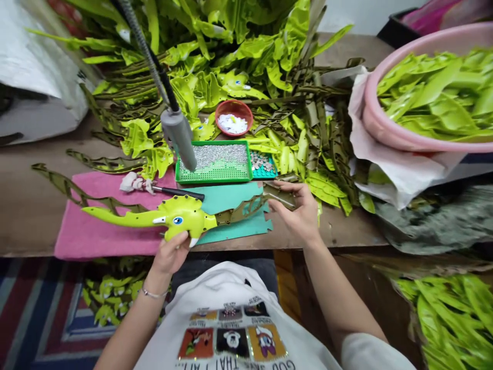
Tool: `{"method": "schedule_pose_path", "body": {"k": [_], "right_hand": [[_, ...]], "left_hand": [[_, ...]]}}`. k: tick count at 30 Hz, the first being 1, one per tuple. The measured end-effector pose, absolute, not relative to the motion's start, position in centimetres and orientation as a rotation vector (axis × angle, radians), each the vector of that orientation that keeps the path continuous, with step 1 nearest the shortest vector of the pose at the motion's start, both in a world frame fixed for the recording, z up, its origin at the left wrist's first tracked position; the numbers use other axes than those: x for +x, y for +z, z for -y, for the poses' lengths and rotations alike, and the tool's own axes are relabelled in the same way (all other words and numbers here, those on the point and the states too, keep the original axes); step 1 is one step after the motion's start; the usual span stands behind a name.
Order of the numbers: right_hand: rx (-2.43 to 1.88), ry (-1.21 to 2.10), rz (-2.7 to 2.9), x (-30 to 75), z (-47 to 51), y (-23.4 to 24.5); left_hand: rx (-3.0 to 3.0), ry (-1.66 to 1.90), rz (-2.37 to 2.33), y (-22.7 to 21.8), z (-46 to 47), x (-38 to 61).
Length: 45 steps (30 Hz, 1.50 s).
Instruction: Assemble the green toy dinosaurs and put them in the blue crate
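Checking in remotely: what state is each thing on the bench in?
Left hand, gripping the head of the lime-green dinosaur cutout
Right hand, holding the cutout's olive tail section
Red bowl, holding white bits
Green tray, mostly covered in silver studs
Pink basin, full of green cutouts
Black-handled tool, lying on the pink mat

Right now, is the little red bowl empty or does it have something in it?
It has something in it: the little red bowl holds a heap of small white pieces, with red showing around them.

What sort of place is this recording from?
Probably a small craft or piecework workshop: a wooden workbench is heaped with lime-green cut-out pieces, with a green tray of silver studs and a pink basin full of more green pieces.
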State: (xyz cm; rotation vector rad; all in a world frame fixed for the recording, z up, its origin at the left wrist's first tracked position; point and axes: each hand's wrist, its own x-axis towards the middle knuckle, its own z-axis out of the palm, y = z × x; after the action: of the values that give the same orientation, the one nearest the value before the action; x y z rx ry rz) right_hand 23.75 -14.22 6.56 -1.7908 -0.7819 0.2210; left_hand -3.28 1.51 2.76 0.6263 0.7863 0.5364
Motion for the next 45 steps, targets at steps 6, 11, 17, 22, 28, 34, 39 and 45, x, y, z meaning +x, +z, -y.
{"method": "schedule_pose_path", "body": {"k": [6,11,17,22,28,34,39,45], "right_hand": [[-1.88,0.118,1.201,22.5,12.6,8.3],[-1.657,0.191,1.341,20.5,11.1,8.0],[-1.41,0.336,1.561,18.7,10.0,6.8],[-1.388,0.436,1.672,18.8,9.5,6.9],[-1.402,0.423,1.637,18.0,8.9,6.6],[-1.499,0.242,1.547,16.3,9.3,6.3],[-1.485,0.174,1.609,15.8,9.4,5.9],[-1.452,0.1,1.729,15.5,9.2,5.7]], "left_hand": [[0.612,0.565,-0.78,3.3,-0.8,-2.2],[0.565,0.553,-0.779,3.7,-0.6,-1.5],[0.502,0.525,-0.739,4.1,-1.2,-1.4],[0.524,0.507,-0.741,4.1,-1.8,-1.7],[0.511,0.527,-0.751,4.3,-1.8,-1.9],[0.488,0.652,-0.794,4.6,-0.6,-1.6],[0.506,0.666,-0.821,4.6,0.7,-0.8],[0.569,0.748,-0.866,4.3,1.9,0.2]]}}
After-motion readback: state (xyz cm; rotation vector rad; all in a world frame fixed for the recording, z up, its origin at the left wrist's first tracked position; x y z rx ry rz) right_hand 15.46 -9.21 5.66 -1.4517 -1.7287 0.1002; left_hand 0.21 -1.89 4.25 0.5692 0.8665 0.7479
